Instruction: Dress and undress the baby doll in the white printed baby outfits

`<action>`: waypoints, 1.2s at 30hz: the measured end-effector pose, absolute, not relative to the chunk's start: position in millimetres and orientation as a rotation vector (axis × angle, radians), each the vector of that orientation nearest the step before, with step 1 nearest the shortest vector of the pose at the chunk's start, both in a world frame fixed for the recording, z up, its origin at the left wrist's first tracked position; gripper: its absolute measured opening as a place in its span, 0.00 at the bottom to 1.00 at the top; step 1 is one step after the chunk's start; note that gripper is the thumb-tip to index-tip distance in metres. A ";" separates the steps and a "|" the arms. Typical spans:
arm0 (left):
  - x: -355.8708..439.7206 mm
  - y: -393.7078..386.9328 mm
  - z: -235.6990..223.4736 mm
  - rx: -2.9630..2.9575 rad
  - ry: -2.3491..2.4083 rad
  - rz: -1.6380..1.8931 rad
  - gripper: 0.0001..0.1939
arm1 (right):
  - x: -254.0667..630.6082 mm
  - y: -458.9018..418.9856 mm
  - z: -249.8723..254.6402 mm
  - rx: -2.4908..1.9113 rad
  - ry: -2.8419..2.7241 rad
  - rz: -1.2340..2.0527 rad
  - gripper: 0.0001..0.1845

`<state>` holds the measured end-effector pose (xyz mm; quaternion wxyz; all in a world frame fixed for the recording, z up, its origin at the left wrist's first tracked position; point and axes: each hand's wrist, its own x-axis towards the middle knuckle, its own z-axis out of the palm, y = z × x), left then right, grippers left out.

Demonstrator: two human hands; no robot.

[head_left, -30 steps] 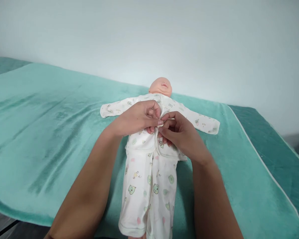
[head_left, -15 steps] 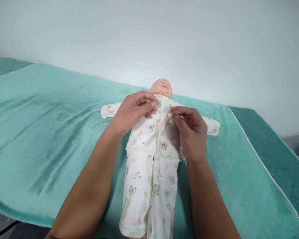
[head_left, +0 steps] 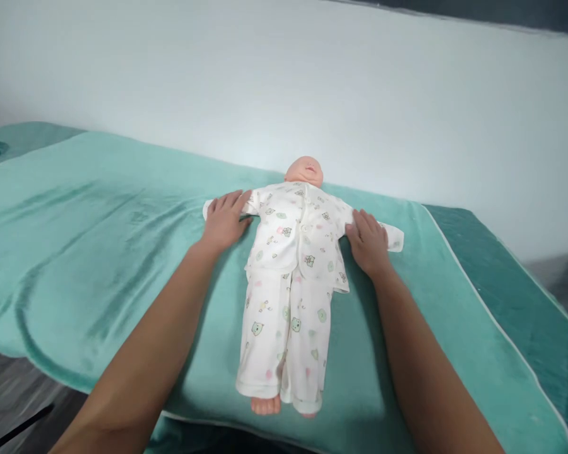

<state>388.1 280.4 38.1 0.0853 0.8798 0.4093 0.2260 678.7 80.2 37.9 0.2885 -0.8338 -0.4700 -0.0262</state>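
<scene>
A baby doll (head_left: 305,171) lies on its back with its arms spread, head toward the wall. It wears a white printed jacket (head_left: 284,221), its front edges together down the middle, and matching white trousers (head_left: 265,328). My left hand (head_left: 227,217) lies open over the sleeve on the left, fingers stretched out. Across the other sleeve rests my right hand (head_left: 368,238), open too, with the cuff showing beyond it. Toes of one foot (head_left: 266,405) stick out below a trouser leg; the other foot is mostly covered.
Under the doll is a light green plush blanket (head_left: 99,252) with some creases on the left. A darker green cover (head_left: 502,271) shows at the right. Behind stands a white wall (head_left: 265,82). Grey floor (head_left: 9,391) appears at the lower left.
Both hands have left the jacket's front and moved outward onto the sleeves. Their bent fingers have straightened. The view has shifted, and the doll's feet show now.
</scene>
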 end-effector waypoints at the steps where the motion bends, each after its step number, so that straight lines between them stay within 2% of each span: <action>1: 375.5 282.5 34.7 2.614 1.313 0.659 0.31 | 690.6 70.8 35.2 -2.273 -1.232 -0.100 0.29; 6: 335.8 288.7 32.5 2.503 1.720 0.527 0.30 | 732.9 33.9 32.0 -2.437 -0.905 -0.245 0.29; 8: 333.2 289.3 34.9 2.561 1.717 0.486 0.28 | 736.5 30.6 33.5 -2.444 -0.786 -0.195 0.29; 11: 331.8 291.9 36.2 2.627 1.671 0.491 0.27 | 734.9 31.8 35.7 -2.407 -0.770 -0.118 0.25; 17: 315.2 310.5 28.4 2.552 1.819 0.622 0.25 | 746.5 23.5 36.1 -2.316 -0.796 -0.141 0.19; 23: 310.5 308.2 27.9 2.530 1.792 0.659 0.27 | 705.3 24.2 47.6 -2.112 -0.925 -0.457 0.16; 25: 312.7 292.8 30.6 2.549 1.745 0.789 0.27 | 669.8 22.9 51.9 -1.960 -1.090 -0.301 0.13; 28: 318.9 253.3 33.8 2.606 1.547 0.947 0.25 | 618.0 14.5 53.8 -1.823 -1.264 0.117 0.14; 31: 325.1 201.0 34.2 2.613 1.143 0.840 0.20 | 588.1 3.5 53.5 -1.770 -1.441 0.401 0.13; 36: 315.1 116.2 32.0 2.316 0.966 0.803 0.13 | 571.4 -19.1 51.5 -1.686 -1.453 0.317 0.09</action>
